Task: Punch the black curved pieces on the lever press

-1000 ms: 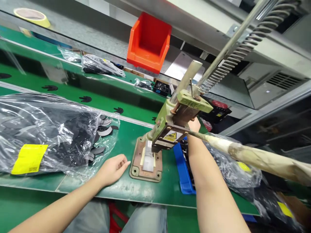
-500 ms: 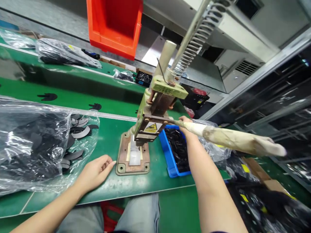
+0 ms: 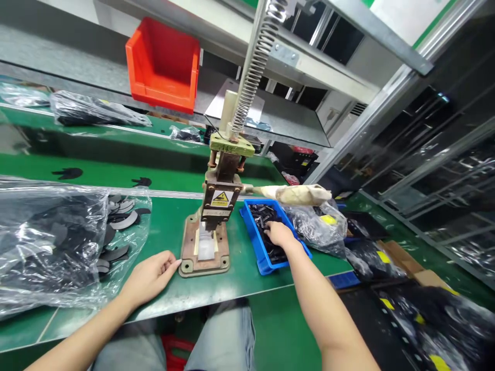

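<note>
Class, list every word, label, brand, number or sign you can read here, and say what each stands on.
No word or number reads clearly.
Warning sign, a yellow triangle, on the press: its small caption is unreadable.
Pale strip below it: too small.
Marks on the green top plate: blurred.
Yellow labels on bags at right: unreadable.

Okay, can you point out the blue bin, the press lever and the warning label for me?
Blue bin point(image 3: 253, 238): head view, on its left wall.
Press lever point(image 3: 297, 195): head view, on its wrapped grip.
Warning label point(image 3: 221, 198): head view, on its yellow triangle.
</note>
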Demonstrator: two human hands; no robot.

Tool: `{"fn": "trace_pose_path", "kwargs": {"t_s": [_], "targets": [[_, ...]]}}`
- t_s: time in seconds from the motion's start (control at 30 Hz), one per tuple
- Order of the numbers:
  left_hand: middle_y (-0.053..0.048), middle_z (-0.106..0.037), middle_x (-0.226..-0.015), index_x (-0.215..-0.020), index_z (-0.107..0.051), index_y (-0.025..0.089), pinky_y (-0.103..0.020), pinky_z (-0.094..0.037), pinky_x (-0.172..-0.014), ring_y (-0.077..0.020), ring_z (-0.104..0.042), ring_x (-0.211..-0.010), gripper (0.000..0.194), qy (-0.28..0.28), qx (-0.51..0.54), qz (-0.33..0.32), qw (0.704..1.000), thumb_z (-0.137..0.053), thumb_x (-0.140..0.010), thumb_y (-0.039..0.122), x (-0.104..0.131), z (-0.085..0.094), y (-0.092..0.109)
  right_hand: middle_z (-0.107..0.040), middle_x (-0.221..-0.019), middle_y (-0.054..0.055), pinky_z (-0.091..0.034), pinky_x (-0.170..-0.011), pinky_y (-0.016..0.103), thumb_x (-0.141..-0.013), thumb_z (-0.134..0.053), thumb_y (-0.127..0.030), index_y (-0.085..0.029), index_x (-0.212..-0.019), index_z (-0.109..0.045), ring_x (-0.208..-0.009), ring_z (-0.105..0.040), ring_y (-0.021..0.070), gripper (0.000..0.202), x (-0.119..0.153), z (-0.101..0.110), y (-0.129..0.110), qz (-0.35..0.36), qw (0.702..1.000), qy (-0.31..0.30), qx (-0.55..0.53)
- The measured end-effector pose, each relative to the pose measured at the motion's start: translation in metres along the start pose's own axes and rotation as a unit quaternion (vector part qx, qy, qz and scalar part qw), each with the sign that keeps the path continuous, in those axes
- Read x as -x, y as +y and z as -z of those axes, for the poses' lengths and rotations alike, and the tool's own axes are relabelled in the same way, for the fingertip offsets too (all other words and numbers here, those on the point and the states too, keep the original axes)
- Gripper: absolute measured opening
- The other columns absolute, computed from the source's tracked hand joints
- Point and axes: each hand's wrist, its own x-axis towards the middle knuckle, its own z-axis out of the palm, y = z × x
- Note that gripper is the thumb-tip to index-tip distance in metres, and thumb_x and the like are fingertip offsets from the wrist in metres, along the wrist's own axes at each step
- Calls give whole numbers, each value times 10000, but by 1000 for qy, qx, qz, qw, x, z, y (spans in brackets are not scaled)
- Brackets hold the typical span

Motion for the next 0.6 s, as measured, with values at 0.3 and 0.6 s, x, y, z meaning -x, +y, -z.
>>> {"fn": "trace_pose_path", "kwargs": {"t_s": [0.3,0.6], "targets": [[12,-676,-739,-858,-653,251,-293,-476,-686,-196,-637,-705,417,17,6,-4,1000,-506,-980,622,3,0,-4,-674,-1327,92,-533,-1109,504,-995,-631,-450,-195,-1213,-677,-1239,-641,230,339,31,6,15,-36,972,138,-188],[17,-628,-721,-878,-645,212,-265,-481,-631,-156,-576,-646,383,121,127,-22,984,-589,-978,577,13,1,8,-771,-1070,105,-633,-901,445,-868,-696,-595,-181,-1097,-678,-915,-735,214,473,90,-15,-31,18,776,239,-584]]}}
